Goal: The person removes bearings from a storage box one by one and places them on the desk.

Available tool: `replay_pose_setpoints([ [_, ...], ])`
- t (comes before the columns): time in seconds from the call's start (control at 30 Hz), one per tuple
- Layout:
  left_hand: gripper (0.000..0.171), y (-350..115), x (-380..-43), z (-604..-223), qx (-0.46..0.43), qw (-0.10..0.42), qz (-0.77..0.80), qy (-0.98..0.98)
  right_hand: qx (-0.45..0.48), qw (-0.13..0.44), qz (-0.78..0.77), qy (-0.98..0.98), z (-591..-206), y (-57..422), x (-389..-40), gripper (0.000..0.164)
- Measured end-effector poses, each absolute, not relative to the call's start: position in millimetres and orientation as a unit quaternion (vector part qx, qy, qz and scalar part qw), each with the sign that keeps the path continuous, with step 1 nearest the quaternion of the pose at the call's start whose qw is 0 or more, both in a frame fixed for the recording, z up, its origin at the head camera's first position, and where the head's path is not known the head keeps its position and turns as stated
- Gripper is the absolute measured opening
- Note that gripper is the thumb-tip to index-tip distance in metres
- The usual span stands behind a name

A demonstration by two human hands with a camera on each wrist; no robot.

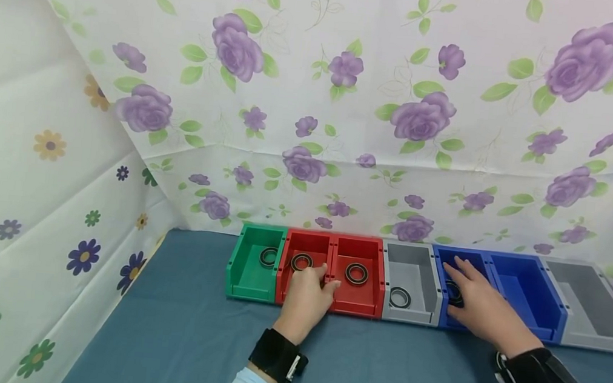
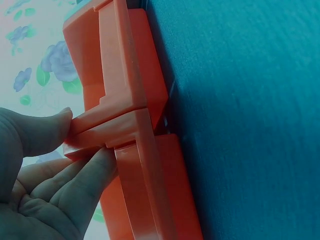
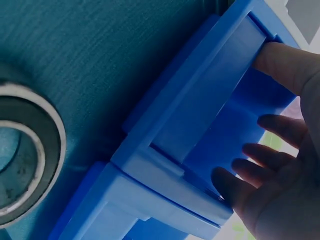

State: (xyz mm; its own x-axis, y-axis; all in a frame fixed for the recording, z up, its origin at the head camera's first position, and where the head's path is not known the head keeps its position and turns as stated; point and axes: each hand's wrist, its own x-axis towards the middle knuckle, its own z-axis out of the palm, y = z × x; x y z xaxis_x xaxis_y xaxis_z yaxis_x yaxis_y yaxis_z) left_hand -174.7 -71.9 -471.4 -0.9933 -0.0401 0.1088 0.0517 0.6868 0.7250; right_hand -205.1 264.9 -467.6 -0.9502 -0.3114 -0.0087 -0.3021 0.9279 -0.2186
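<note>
My left hand (image 1: 306, 298) is at the divider between the two red bins. In the left wrist view, its thumb and fingers pinch the adjoining walls of the red bins (image 2: 142, 115) from either side. A black ring bearing (image 1: 301, 262) lies in the left red bin, just beyond that hand, and another bearing (image 1: 356, 274) in the right one. My right hand (image 1: 485, 307) reaches over the left blue bin (image 3: 200, 115) with spread fingers, thumb inside the front wall. A bearing (image 1: 453, 293) in that bin shows partly between thumb and fingers.
A green bin (image 1: 234, 270) at the row's left end has one bearing (image 1: 268, 257). The middle grey bin (image 1: 413, 268) has another (image 1: 400, 297). The right blue bin (image 1: 527, 296) and end grey bin (image 1: 587, 301) continue the row. Flowered cloth (image 1: 366, 130) hangs behind.
</note>
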Motion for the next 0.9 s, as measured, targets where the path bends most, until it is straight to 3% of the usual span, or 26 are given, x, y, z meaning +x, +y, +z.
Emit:
replay_pose_setpoints([
  [0.6, 0.052, -71.4, -174.1, -472.7, 0.004, 0.046, -0.4, -0.915, -0.143, 0.077, -0.101, 0.981, -478.1, 254.0, -219.6, 0.059],
  [0.9, 0.052, -72.5, -174.9, -472.8, 0.001, 0.045, -0.396, -0.917, -0.138, 0.07, -0.102, 0.983, -479.7, 249.6, -224.0, 0.016],
])
